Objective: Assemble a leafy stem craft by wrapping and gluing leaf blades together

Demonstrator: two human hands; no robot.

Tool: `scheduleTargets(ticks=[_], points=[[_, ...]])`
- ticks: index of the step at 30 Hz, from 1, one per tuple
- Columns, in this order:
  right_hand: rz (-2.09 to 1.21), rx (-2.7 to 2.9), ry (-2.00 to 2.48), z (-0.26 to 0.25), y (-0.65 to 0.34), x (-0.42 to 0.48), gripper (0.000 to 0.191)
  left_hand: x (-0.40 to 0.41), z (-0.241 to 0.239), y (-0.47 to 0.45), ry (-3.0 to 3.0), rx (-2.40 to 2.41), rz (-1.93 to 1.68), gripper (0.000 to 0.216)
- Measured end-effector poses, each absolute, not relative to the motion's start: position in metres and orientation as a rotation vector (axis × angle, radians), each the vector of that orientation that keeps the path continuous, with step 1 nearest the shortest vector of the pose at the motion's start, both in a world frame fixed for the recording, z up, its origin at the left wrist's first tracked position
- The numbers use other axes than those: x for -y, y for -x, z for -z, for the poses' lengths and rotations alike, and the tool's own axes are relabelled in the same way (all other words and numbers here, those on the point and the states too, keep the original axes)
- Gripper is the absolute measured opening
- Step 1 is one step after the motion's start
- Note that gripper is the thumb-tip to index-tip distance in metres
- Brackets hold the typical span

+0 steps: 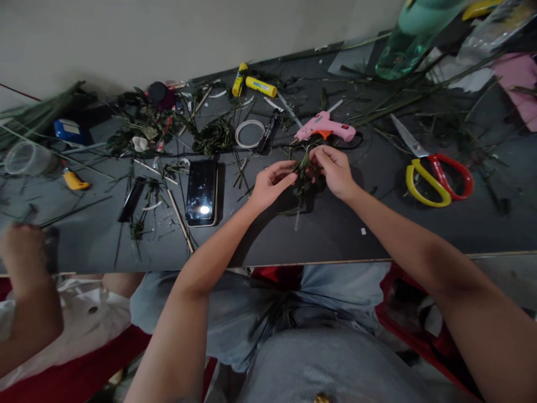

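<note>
Between my two hands is a small bundle of dark green plant strips (pixel 302 178), held just above the table in front of me. My left hand (pixel 274 182) pinches its left side, thumb and fingers closed. Curled fingers of my right hand (pixel 333 167) grip the upper right side of the same bundle; its fingertips are partly hidden. Right behind the hands lies a pink glue gun (pixel 323 127) with an orange trigger, its nozzle pointing left. Scissors with red and yellow handles (pixel 438 176) rest to the right of my right hand.
A phone (pixel 202 193) lies left of my left hand. Behind are a tape roll (pixel 238 134), yellow glue sticks (pixel 260 87) and a woven green coil (pixel 213 136). A green bottle (pixel 405 50) stands back right. A co-worker's hand (pixel 20 249) is at far left, near a yellow cutter (pixel 75 179).
</note>
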State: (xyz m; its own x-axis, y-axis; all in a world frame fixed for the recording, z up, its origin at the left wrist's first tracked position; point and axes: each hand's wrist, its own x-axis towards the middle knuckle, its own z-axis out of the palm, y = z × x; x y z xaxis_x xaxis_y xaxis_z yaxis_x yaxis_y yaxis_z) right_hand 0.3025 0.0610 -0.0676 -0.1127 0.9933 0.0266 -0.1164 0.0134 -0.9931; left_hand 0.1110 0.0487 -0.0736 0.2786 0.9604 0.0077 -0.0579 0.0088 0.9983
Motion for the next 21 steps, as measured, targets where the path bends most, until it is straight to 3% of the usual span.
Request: scheduleTargets(ticks=[15,21], points=[[-1.168,1.040,1.066,0.071,-0.311,-0.069,0.063,-0.042,0.067,-0.111,-1.291,-1.105,-0.800,0.042],[-0.806,1.315,1.125,0.070,-0.322,-0.073,0.060,-0.040,0.068,-0.109,-1.299,-1.139,-0.824,0.045]])
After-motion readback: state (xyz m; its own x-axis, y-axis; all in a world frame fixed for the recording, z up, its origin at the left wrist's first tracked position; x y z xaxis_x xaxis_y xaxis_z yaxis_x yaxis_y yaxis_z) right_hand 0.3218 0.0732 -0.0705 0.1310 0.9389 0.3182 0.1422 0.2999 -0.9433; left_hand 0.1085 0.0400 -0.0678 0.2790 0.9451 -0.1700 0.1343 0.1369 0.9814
